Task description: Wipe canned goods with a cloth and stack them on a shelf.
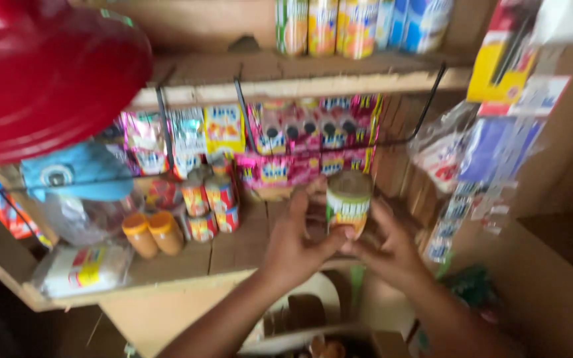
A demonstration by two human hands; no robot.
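While both hands, left hand (296, 242) and right hand (382, 248), clamp can (348, 202), shelf edge (187, 282) just below.

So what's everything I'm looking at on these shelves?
can: one, green, white and orange, held by both hands over the shelf edge
small cans: about five, red and yellow, stacked mid-shelf
jars: two, orange, left of the small cans
pink packs: several, back of the shelf
tall cans: a row, orange, green and blue, top shelf
hanging sachets: strips, blue and white, right
red lid: one, top left
left hand: on the can
right hand: on the can
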